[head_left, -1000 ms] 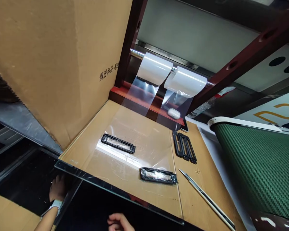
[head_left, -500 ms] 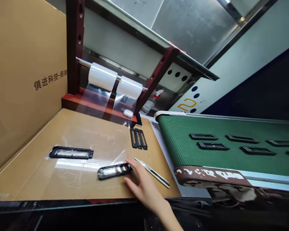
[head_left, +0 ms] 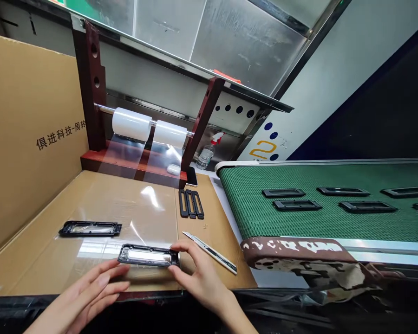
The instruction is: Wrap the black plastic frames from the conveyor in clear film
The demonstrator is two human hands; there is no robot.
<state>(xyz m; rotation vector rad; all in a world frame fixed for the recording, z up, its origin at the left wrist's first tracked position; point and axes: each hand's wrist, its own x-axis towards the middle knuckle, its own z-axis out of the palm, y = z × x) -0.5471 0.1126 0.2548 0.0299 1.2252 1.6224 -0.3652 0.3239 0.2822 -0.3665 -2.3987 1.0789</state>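
Observation:
A black rectangular plastic frame (head_left: 148,255) lies on the clear film covering the cardboard table (head_left: 101,204), near its front edge. My right hand (head_left: 198,273) pinches the frame's right end between thumb and fingers. My left hand (head_left: 87,292) reaches toward the frame's left end with fingers stretched out, fingertips just below it. A second black frame (head_left: 89,228) rests further left on the film.
Two film rolls (head_left: 149,128) hang on a red stand at the back. Several black frames (head_left: 191,203) are stacked beside a thin metal knife (head_left: 209,252). A green conveyor belt (head_left: 320,218) at right carries several frames. A cardboard wall (head_left: 28,139) stands left.
The view has swung right and down. My left hand came up from below the table to the frame. My right hand moved from beside the frame to gripping its right end.

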